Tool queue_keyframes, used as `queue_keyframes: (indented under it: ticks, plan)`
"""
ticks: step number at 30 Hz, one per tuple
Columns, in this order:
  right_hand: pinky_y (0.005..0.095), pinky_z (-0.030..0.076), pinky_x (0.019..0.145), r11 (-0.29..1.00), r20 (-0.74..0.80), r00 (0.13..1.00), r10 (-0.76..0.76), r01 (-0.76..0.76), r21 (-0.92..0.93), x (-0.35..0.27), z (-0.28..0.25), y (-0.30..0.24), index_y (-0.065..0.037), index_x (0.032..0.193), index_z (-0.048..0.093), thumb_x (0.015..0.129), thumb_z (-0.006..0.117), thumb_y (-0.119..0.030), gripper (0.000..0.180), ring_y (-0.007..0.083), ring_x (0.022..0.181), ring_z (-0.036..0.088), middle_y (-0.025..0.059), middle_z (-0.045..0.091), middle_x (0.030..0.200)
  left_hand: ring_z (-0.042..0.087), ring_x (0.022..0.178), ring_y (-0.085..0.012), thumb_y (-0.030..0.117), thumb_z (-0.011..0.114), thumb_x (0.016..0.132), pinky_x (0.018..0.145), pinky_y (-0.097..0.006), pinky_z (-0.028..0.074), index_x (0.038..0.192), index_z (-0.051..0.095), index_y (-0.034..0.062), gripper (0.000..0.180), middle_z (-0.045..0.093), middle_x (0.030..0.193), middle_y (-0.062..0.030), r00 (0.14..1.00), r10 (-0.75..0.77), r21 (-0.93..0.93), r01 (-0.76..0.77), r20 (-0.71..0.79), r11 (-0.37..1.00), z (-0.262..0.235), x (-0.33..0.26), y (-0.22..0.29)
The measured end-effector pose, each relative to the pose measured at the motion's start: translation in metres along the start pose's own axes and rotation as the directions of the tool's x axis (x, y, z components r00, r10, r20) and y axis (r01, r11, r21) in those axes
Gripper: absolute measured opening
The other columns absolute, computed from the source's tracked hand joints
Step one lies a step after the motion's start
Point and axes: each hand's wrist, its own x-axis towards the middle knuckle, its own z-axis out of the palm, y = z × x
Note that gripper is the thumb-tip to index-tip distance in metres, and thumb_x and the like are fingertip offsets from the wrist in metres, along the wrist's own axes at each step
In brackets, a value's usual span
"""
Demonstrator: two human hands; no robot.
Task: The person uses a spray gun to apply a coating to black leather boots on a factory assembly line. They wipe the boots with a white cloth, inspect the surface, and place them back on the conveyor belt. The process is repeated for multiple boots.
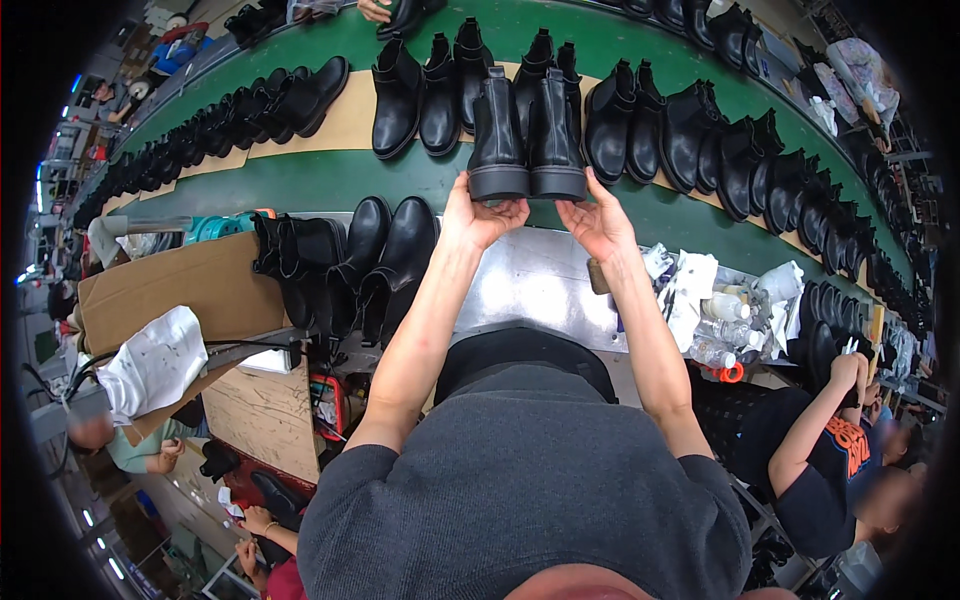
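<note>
My left hand [479,217] is closed around the heel end of a black ankle boot [498,130]. A matching ankle boot [554,135] stands beside it, its heel gripped by my right hand [604,222]. Both boots are upright with their heels toward me and their pull tabs at the top; their toes are hidden. The pair is at the near edge of a green table [400,178], in front of more black boots [437,95] on brown paper. My thumbs lie on the outer sides of the heels, and the fingers curl under the soles.
Rows of black boots [735,165] run along the table to both sides. Below my hands is a shiny metal bench [540,275]. Several boots [395,255] and a cardboard sheet [185,290] sit at left; bottles [722,330] and rags stand at right. A co-worker's arm [815,425] shows at right.
</note>
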Motion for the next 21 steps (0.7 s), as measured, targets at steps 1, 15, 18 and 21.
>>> queue_keyframes:
  ticks: [1,15,18,21]
  plan:
    - [0.0356,0.052,0.091,1.0,-0.008,1.0,0.007,-0.007,0.007,0.002,0.0,0.0,-0.005,0.108,0.058,0.083,0.076,-0.03,0.039,0.0206,0.095,0.057,0.0107,0.051,0.107,0.047,0.094,-0.0299,0.042,0.041,0.096,0.085,-0.052,0.044,0.11,0.049,-0.0038,0.049,0.046,0.103,-0.0206,1.0,0.003,-0.005,-0.003,0.001,1.0,0.0,0.001,0.0]
    - [0.0332,0.039,0.1,0.979,0.041,0.998,0.042,-0.033,-0.201,-0.043,-0.125,0.069,-0.004,0.138,0.043,0.094,0.053,-0.02,0.047,0.018,0.119,0.052,0.0036,0.057,0.128,0.056,0.102,-0.0375,0.026,0.037,0.096,0.086,-0.043,0.05,0.121,0.043,-0.0176,0.051,0.039,0.127,-0.0416,0.955,-0.189,-0.108,0.218,0.228,0.97,-0.076,-0.016,0.029]
    - [0.0335,0.041,0.095,0.971,-0.039,0.999,0.016,-0.025,-0.24,-0.041,-0.151,0.091,-0.006,0.129,0.051,0.096,0.05,-0.023,0.037,0.0176,0.109,0.055,0.0017,0.06,0.117,0.055,0.102,-0.038,0.026,0.038,0.095,0.087,-0.042,0.05,0.12,0.043,-0.0184,0.051,0.038,0.128,-0.0422,0.956,-0.181,-0.157,0.219,0.23,0.963,-0.087,-0.014,0.033]
    - [0.0336,0.04,0.096,0.953,-0.138,0.99,-0.04,-0.004,-0.304,-0.045,-0.135,0.094,-0.006,0.127,0.053,0.098,0.049,-0.028,0.037,0.0164,0.108,0.055,0.0024,0.06,0.117,0.055,0.103,-0.0379,0.027,0.041,0.094,0.087,-0.043,0.049,0.122,0.044,-0.0176,0.052,0.038,0.129,-0.0418,0.954,-0.171,-0.18,0.219,0.245,0.959,-0.09,-0.017,0.034]
